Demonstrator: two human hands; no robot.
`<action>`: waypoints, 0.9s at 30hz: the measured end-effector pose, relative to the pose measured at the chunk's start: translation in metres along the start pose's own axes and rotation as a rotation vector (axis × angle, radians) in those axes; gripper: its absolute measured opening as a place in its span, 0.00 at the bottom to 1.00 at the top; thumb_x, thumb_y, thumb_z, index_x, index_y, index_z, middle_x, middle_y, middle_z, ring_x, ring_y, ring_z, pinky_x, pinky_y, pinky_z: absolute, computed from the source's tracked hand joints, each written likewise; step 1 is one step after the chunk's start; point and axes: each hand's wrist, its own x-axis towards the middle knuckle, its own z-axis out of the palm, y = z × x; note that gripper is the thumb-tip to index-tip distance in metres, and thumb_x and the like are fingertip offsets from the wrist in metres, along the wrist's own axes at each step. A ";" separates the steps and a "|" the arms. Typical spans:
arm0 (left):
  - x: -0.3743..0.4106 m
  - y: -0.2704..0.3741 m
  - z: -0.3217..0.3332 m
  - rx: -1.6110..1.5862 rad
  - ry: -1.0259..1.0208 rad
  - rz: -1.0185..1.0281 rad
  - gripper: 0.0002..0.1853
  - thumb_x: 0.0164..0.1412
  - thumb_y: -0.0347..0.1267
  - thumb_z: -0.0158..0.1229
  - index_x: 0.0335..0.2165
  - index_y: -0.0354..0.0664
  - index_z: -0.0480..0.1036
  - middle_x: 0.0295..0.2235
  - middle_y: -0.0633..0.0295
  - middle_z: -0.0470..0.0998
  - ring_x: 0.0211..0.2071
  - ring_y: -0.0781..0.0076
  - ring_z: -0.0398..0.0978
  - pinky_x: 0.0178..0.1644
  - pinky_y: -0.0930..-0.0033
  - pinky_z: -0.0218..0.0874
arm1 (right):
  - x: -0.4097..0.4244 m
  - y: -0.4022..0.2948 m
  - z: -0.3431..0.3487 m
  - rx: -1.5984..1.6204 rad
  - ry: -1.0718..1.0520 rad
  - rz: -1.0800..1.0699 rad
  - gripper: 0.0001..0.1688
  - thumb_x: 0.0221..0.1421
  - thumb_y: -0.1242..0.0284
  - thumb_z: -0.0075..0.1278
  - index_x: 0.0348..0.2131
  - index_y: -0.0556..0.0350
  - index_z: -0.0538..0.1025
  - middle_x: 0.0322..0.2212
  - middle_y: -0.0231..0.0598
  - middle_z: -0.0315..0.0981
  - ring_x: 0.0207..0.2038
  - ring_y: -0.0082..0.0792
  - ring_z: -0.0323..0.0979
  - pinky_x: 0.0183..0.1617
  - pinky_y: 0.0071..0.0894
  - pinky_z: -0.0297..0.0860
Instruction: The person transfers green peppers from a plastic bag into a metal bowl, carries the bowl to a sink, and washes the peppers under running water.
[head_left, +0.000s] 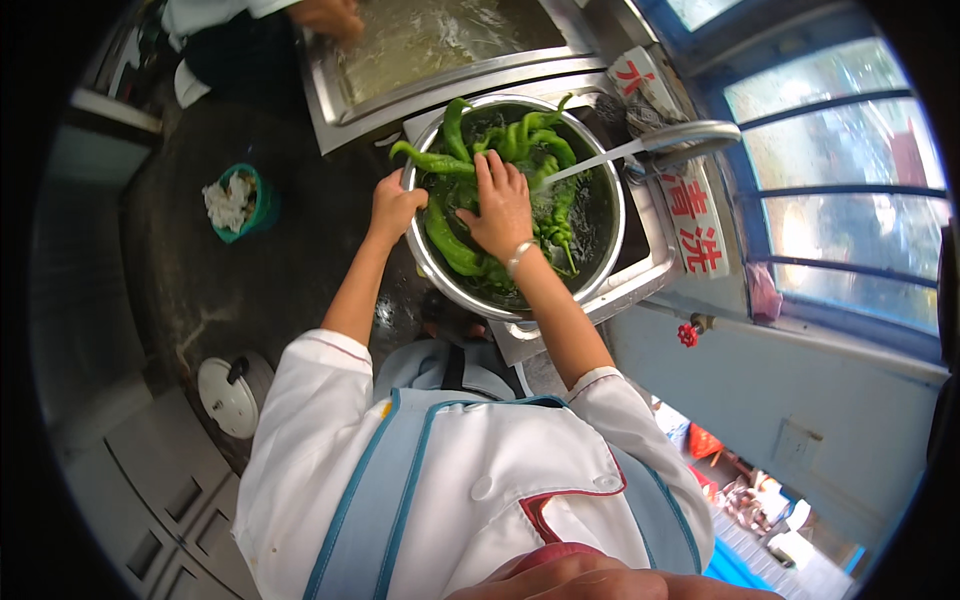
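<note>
Long green peppers lie in water in a large round stainless steel basin, which stands over a sink. With its fingers and thumb, my left hand grips the basin's left rim. My right hand, a bracelet at its wrist, rests palm down on the peppers with its fingers spread a little; whether it presses or holds one cannot be told. From a curved faucet at the right, a stream of water falls among the peppers beside my right fingers.
Beyond the basin is a wide steel sink of murky water, with a co-worker's hand at its left. A green bin and a lidded pot stand on the floor at left. A red valve handle juts from the right wall below the windows.
</note>
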 end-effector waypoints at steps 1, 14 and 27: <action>-0.005 0.005 -0.005 0.009 0.019 0.009 0.09 0.33 0.25 0.53 0.21 0.32 0.68 0.15 0.64 0.68 0.18 0.75 0.64 0.24 0.72 0.57 | 0.000 0.012 -0.003 0.088 -0.010 -0.022 0.42 0.40 0.62 0.58 0.53 0.53 0.59 0.56 0.45 0.50 0.56 0.56 0.49 0.59 0.47 0.50; -0.003 -0.005 -0.003 -0.109 -0.052 -0.082 0.15 0.36 0.21 0.48 0.30 0.31 0.69 0.24 0.66 0.71 0.24 0.79 0.66 0.29 0.79 0.58 | -0.019 0.033 0.003 -0.015 -0.006 0.097 0.39 0.39 0.67 0.54 0.43 0.80 0.57 0.51 0.84 0.36 0.54 0.74 0.43 0.60 0.52 0.45; -0.001 -0.003 -0.001 -0.131 -0.081 -0.104 0.14 0.36 0.21 0.49 0.29 0.31 0.70 0.24 0.66 0.72 0.23 0.79 0.66 0.28 0.79 0.58 | 0.003 0.051 0.008 -0.053 0.206 0.289 0.47 0.49 0.56 0.49 0.55 0.73 0.48 0.54 0.67 0.46 0.57 0.63 0.45 0.57 0.53 0.49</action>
